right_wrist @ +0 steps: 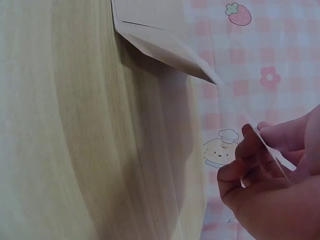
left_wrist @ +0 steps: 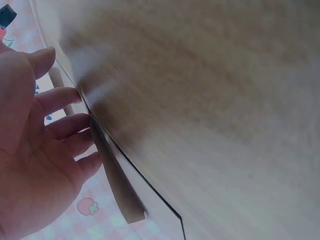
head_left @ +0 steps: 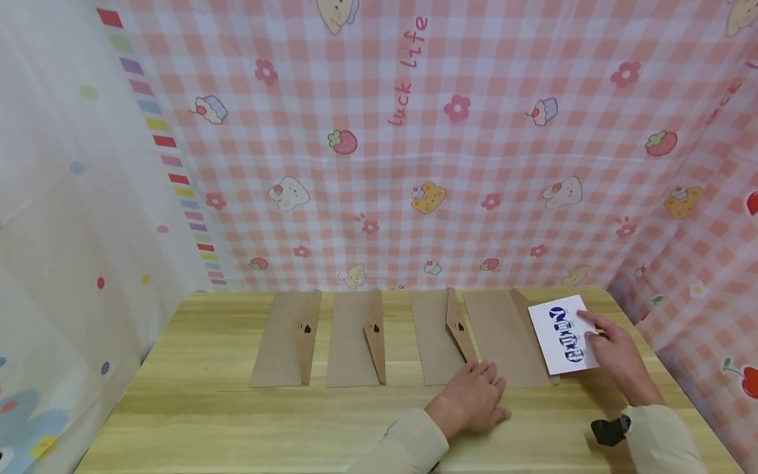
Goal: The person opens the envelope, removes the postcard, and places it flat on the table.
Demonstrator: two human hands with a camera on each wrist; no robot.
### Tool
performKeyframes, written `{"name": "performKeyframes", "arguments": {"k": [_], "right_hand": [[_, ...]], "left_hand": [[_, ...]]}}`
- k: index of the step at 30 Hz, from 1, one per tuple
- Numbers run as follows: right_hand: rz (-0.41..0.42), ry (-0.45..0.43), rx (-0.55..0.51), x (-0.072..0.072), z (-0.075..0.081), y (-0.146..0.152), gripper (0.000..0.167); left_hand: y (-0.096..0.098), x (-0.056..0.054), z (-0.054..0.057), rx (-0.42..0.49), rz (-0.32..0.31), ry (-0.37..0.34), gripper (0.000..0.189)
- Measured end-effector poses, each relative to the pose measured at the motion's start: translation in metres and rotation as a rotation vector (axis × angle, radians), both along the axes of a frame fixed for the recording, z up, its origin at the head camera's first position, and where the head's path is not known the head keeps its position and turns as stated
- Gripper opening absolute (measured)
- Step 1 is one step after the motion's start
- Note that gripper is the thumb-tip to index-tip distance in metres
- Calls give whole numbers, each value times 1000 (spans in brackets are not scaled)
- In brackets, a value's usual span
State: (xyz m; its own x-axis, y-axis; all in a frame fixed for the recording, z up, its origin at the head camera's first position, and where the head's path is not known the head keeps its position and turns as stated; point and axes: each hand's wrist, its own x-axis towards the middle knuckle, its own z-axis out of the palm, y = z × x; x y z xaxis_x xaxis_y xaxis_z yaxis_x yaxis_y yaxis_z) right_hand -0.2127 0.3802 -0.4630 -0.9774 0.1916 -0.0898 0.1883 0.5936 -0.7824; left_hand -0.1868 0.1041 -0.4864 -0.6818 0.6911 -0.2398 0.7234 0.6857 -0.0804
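Note:
My right hand (head_left: 618, 355) pinches a white card (head_left: 559, 355) with dark blue printing at its right edge, thumb on one face and fingers behind. The card overlaps the rightmost kraft-paper envelope (head_left: 494, 342), whose flap stands open beneath it. In the right wrist view the card (right_wrist: 272, 154) shows edge-on between the fingers, beyond the raised envelope flap (right_wrist: 167, 52). My left hand (head_left: 474, 398) lies palm down, its loosely bent fingertips right at the near edges of the rightmost envelope and the one beside it (head_left: 435, 349). That neighbouring envelope has a partly lifted flap (left_wrist: 117, 175).
Two more kraft envelopes, one at the far left (head_left: 278, 342) and another beside it (head_left: 349, 342), lie along the back of the wooden table (head_left: 207, 415). Behind them hangs a pink checked cloth (head_left: 385, 164). A black wrist device (head_left: 610, 431) sits by the right sleeve.

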Motion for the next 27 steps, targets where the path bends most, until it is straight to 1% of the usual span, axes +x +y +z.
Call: {"name": "performKeyframes", "arguments": {"k": [4,7,14,23,27], "right_hand": [[-18,-17,-36,2,0,1,51],[-19,-13,-43,4,0,1,51],[-1,31,9,12,-1,3,48],[-2,67,-9,17,-3,4,47],[-3,53,-17,19,-1,5,48]], "left_hand": [[-1,0,1,5,-3,-5,61],[-1,0,1,9,-1,-6,61],[-1,0,2,-1,-3,10,61],[-1,0,2,-3,3,4,61],[-2,0,2,5,7,-3,61]]}}
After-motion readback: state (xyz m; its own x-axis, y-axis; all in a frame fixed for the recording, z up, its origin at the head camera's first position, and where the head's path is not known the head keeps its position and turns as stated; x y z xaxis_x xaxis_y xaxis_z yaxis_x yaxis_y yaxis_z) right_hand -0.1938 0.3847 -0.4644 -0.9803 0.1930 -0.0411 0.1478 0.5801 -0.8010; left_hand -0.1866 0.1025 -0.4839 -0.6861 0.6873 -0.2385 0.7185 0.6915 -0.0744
